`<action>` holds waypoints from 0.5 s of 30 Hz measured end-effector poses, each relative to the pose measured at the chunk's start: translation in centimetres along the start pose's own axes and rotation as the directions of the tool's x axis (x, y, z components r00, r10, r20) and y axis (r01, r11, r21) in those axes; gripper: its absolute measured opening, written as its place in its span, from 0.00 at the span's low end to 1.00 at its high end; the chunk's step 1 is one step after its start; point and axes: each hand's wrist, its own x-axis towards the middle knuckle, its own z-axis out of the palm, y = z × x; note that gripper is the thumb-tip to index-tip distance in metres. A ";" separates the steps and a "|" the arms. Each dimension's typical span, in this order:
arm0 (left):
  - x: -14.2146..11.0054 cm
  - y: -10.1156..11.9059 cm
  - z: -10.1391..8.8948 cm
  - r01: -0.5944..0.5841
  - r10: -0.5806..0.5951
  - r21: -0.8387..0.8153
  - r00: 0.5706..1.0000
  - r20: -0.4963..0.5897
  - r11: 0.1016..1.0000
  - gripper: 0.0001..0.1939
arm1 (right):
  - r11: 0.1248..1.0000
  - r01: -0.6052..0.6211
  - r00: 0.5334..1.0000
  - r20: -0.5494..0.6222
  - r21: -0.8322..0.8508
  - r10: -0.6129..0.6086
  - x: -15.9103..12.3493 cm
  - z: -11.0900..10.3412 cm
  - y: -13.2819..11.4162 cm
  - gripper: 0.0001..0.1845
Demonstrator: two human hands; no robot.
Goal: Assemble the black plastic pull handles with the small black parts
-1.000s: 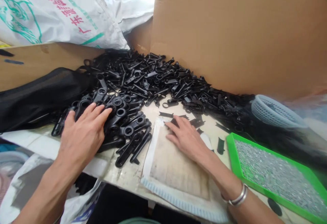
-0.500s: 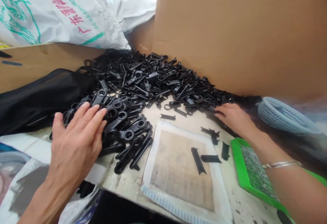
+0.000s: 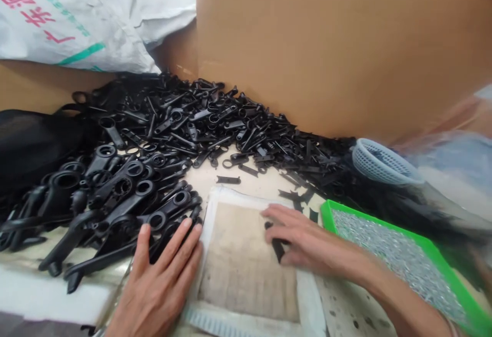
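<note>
My left hand (image 3: 159, 280) is at the front of a cluster of black plastic lever-like parts with round ring ends (image 3: 144, 188). Its fingers are stretched out, with the fingertips on or just over the nearest parts. Over the pale cloth-edged mat (image 3: 226, 275), my right hand (image 3: 302, 237) has its thumb and fingers curled round a small flat black plastic piece (image 3: 278, 247) with a notched end. The palm hides part of the mat. More flat black pieces (image 3: 294, 196) lie just beyond the right hand.
Behind is a large heap of black parts (image 3: 184, 121) against a cardboard wall (image 3: 326, 44). A green tray (image 3: 426, 247) of small metal pieces is at right, with a blue-grey plastic basket (image 3: 384, 165) beyond it. A white woven sack (image 3: 77, 29) rests at upper left.
My right hand has come from the heap's right side to the mat and closed round a flat piece. My left hand has moved right and nearer. The view has swung right.
</note>
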 end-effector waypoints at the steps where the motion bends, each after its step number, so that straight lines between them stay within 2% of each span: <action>1: 0.0 -0.1 0.1 0.018 -0.018 -0.006 1.000 0.003 1.000 0.22 | 0.999 -0.024 1.000 -0.002 -0.047 0.024 0.0 -0.2 0.9 0.18; 4: -0.2 -0.3 0.3 0.046 -0.046 -0.020 0.999 0.006 0.999 0.22 | 0.981 -0.082 0.996 -0.029 -0.174 0.079 0.6 -1.6 5.8 0.10; 6: -0.3 -0.3 0.5 0.043 -0.043 -0.026 0.999 -0.013 0.999 0.21 | 0.967 -0.131 0.990 -0.076 -0.217 0.117 1.0 -2.8 9.5 0.11; 8: -0.4 -0.2 0.6 0.029 -0.030 -0.025 0.999 -0.041 0.999 0.20 | 0.942 -0.206 0.973 -0.159 -0.266 0.168 1.3 -3.9 12.8 0.11; 10: -0.5 -0.1 0.7 0.031 -0.032 -0.022 0.998 -0.057 0.999 0.20 | 0.905 -0.303 0.933 -0.286 -0.298 0.219 1.2 -4.9 15.2 0.10; 13: -0.4 0.0 0.6 0.038 -0.041 -0.035 0.996 -0.082 0.999 0.19 | 0.866 -0.413 0.853 -0.455 -0.283 0.257 0.4 -5.9 16.6 0.11; 14: -0.4 0.1 0.6 0.037 -0.041 -0.044 0.995 -0.096 0.998 0.18 | 0.866 -0.422 0.837 -0.482 -0.267 0.259 0.0 -6.0 16.4 0.12; 15: -0.4 0.1 0.6 0.035 -0.040 -0.054 0.993 -0.107 0.998 0.17 | 0.877 -0.409 0.841 -0.477 -0.253 0.255 -0.6 -5.8 15.8 0.13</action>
